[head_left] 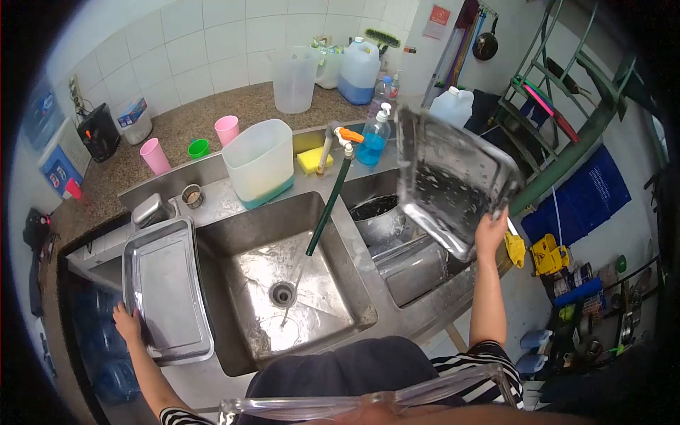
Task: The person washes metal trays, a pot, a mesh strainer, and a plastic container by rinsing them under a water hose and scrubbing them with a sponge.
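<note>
My right hand (491,230) grips the lower right corner of a wet, dark rectangular tray (453,180), held up and tilted over the right basin. The tray is smeared with white suds and slightly blurred. My left hand (127,322) lies at the left edge of a shallow metal tray (168,287) on the counter left of the sink; its fingers are apart along the rim. Water runs from a green hose (331,205) into the large metal sink (234,283). Metal containers (418,269) sit in the right basin.
Behind the sink are a translucent bin (261,159) with green liquid, a yellow sponge (309,160), a blue soap bottle (372,138), a pitcher (294,81) and pink cups (227,129). Large water bottles (113,379) stand at the lower left. A green metal frame (567,159) rises at the right.
</note>
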### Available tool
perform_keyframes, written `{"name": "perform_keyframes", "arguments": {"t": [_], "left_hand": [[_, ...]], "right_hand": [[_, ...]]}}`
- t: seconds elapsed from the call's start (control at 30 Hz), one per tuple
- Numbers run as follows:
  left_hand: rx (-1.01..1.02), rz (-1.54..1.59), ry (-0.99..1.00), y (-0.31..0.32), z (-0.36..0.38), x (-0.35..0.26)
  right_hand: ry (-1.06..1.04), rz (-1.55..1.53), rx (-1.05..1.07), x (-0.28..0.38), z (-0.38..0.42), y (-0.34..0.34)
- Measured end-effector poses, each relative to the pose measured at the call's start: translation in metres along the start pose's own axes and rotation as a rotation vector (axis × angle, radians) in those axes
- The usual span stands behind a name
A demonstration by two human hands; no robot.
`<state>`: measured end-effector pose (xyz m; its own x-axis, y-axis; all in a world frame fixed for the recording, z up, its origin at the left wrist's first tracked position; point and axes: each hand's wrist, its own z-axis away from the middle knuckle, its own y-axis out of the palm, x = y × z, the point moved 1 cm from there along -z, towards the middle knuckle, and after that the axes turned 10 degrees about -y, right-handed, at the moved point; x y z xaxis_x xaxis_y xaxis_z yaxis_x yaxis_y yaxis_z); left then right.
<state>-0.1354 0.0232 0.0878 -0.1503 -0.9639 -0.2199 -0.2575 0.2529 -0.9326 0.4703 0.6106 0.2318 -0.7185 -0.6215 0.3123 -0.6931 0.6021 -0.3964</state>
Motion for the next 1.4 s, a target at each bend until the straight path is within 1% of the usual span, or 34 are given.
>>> {"name": "perform_keyframes", "arguments": {"t": [0.07,0.1,0.13,0.2,0.27,0.3,0.33,0.37,0.4,0.47,0.53,0.57,0.6,0.63,0.67,0.7,0.73,0.8,0.83,0.87,0.93,0.97,1.03,1.07,1.1,1.13,1.2,1.23,1.3,1.33,1.37,1.4], "left_hand": [[-0.139,-0.115,-0.018,-0.015,0.004,-0.02],[-0.211,-0.011,0.116,-0.024,0.005,-0.033],[-0.281,0.094,0.249,-0.034,0.007,-0.049],[-0.265,0.251,0.436,-0.074,0.034,-0.11],[-0.035,0.58,0.445,-0.097,0.086,-0.168],[0.127,0.778,0.444,-0.091,0.112,-0.187],[0.367,0.857,0.348,-0.092,0.144,-0.208],[0.583,1.109,0.184,-0.067,0.176,-0.221],[0.545,0.901,0.259,-0.051,0.201,-0.225],[0.548,1.336,0.002,-0.014,0.246,-0.222],[0.869,1.873,-0.546,-0.038,0.266,-0.219],[0.789,1.93,-0.555,-0.034,0.273,-0.212],[0.785,1.929,-0.565,-0.032,0.277,-0.198],[0.834,1.778,-0.566,-0.031,0.279,-0.183],[0.879,1.625,-0.567,-0.03,0.281,-0.173],[0.802,1.581,-0.552,-0.051,0.282,-0.177],[0.798,1.572,-0.562,-0.054,0.284,-0.172],[0.641,1.375,-0.445,-0.059,0.284,-0.162],[0.566,1.29,-0.436,-0.07,0.283,-0.167],[0.562,1.284,-0.44,-0.075,0.284,-0.172],[0.389,1.185,-0.345,-0.083,0.285,-0.182],[0.41,1.182,-0.352,-0.088,0.286,-0.189],[0.403,1.22,-0.351,-0.083,0.29,-0.202],[0.4,1.263,-0.348,-0.079,0.29,-0.207],[0.415,1.182,-0.325,-0.073,0.291,-0.21],[0.399,1.139,-0.298,-0.057,0.291,-0.208],[0.472,1.105,-0.367,-0.041,0.285,-0.212],[0.474,1.102,-0.373,-0.029,0.282,-0.213],[0.577,1.191,-0.432,0.001,0.278,-0.217],[0.58,1.188,-0.435,0.012,0.277,-0.219],[0.623,1.214,-0.481,0.023,0.277,-0.221],[0.666,1.24,-0.527,0.039,0.276,-0.221]], "right_hand": [[0.182,-0.46,-0.047,0.041,-0.011,-0.021],[0.189,-0.538,-0.019,0.049,-0.01,-0.024],[0.19,-0.546,-0.013,0.058,-0.006,-0.021],[0.32,-0.755,0.054,0.08,0.009,-0.008],[0.429,-0.961,0.153,0.106,0.036,0.016],[0.523,-1.046,0.221,0.126,0.049,0.025],[0.619,-1.13,0.289,0.145,0.063,0.034],[0.704,-1.205,0.364,0.151,0.085,0.053],[0.787,-1.277,0.442,0.153,0.108,0.075],[0.957,-1.172,0.694,0.166,0.143,0.097],[1.108,-1.4,0.71,0.165,0.186,0.121],[1.11,-1.397,0.717,0.162,0.204,0.129],[1.218,-1.418,0.813,0.159,0.22,0.136],[1.328,-1.434,0.912,0.161,0.231,0.138],[1.362,-1.422,0.993,0.163,0.243,0.139],[1.353,-1.452,1.079,0.168,0.251,0.142],[1.347,-1.483,1.163,0.176,0.256,0.142],[1.349,-1.529,1.36,0.188,0.278,0.162],[1.353,-1.425,1.449,0.2,0.276,0.161],[1.285,-1.383,1.6,0.202,0.29,0.176],[1.11,-0.905,1.75,0.212,0.286,0.186],[1.112,-0.908,1.757,0.212,0.289,0.193],[1.15,-0.757,1.237,0.204,0.298,0.218],[1.1,-0.787,1.206,0.198,0.293,0.23],[1.052,-0.812,1.176,0.187,0.287,0.242],[1.054,-0.809,1.187,0.179,0.285,0.251],[1.13,-0.974,1.281,0.166,0.285,0.271],[1.133,-0.976,1.303,0.168,0.279,0.271],[1.137,-1.021,1.314,0.173,0.275,0.272],[1.139,-1.067,1.321,0.175,0.275,0.272],[1.218,-1.103,1.295,0.18,0.276,0.272],[1.223,-1.099,1.294,0.184,0.278,0.273]]}}
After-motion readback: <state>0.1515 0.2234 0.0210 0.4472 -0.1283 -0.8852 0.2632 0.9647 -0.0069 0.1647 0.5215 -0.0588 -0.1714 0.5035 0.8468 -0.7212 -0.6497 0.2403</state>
